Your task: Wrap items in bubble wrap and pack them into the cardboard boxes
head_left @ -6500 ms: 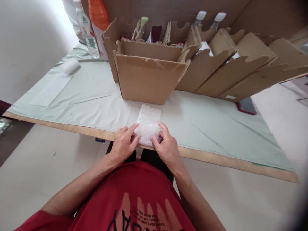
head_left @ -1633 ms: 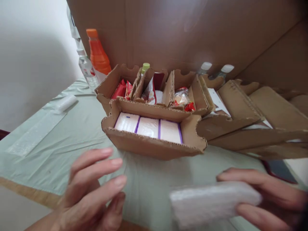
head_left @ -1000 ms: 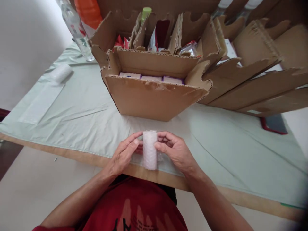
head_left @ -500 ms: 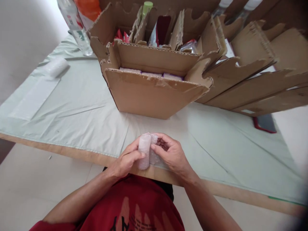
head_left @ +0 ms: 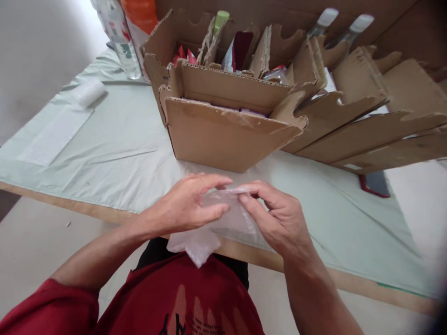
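Observation:
A translucent sheet of bubble wrap [head_left: 230,222] hangs loosely unrolled between my hands at the table's front edge, its crumpled lower end reaching over the edge toward my shirt. My right hand [head_left: 281,216] pinches the sheet's upper edge between thumb and fingers. Over the sheet's left part is my left hand [head_left: 186,204], open, with thumb and fingers spread apart. Whether its fingers touch the plastic I cannot tell.
A cardboard box with a low front [head_left: 209,135] stands just beyond my hands, with divided cardboard compartments behind and to the right. Clear bottles [head_left: 127,56] and a bubble-wrap roll [head_left: 89,94] with a flat strip [head_left: 56,137] are at left. A red-edged phone [head_left: 375,184] lies right.
The small rolled bundle of bubble wrap is now a loose, spread sheet. My left hand has let go and opened, while my right hand has moved slightly right, holding the edge.

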A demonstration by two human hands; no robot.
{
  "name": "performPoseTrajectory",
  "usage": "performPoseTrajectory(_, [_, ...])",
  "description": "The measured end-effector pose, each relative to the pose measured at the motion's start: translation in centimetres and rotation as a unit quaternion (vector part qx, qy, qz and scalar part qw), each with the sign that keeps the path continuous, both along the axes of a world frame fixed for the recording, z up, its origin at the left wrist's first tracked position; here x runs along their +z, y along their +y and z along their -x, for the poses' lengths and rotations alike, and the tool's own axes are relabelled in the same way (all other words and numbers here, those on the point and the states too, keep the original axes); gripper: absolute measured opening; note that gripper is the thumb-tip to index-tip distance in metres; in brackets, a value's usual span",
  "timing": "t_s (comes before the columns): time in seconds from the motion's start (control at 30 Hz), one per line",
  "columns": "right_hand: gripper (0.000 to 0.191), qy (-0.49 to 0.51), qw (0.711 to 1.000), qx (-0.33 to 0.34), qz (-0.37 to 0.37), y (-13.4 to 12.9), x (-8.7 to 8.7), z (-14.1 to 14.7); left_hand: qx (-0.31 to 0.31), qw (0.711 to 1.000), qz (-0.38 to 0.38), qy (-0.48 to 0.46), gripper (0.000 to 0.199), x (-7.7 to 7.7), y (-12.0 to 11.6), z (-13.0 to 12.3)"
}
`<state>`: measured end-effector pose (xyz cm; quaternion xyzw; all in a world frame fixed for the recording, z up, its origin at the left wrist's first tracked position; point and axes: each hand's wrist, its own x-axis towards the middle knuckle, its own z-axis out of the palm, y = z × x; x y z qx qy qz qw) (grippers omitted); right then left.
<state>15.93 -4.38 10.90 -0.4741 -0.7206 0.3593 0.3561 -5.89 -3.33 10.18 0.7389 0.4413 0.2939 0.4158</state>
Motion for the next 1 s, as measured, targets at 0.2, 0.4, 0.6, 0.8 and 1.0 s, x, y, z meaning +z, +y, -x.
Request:
performPoseTrajectory(0.2, [0.012, 0.017, 0.987, -0.157, 0.005, -0.1, 0.8, -3.0, -0.046, 0.971, 0.230, 0.039, 0.017, -1.7, 0.1, 2.2])
performPoseTrajectory(0.4, [0.017, 0.019, 0.982, -0.173, 0.075, -0.7, -2.5, -5.4, -0.019, 0.940, 0.340, -0.035, 0.027, -2.4, 0.3, 6.0])
performPoseTrajectory(0.6, [0.017, 0.065, 0.968, -0.219, 0.106, -1.0, -4.8, -6.1, 0.003, 0.927, 0.372, -0.051, 0.029, -3.6, 1.0, 5.8])
performPoseTrajectory(0.8, [0.022, 0.133, 0.958, -0.177, 0.183, -0.7, -6.7, -6.2, 0.053, 0.910, 0.408, -0.047, 0.035, -4.0, 1.3, 5.4])
performPoseTrajectory(1.0, [0.028, 0.100, 0.963, -0.187, 0.163, -0.6, -8.2, -6.1, 0.050, 0.926, 0.373, -0.010, 0.038, -3.8, 2.4, 5.7])
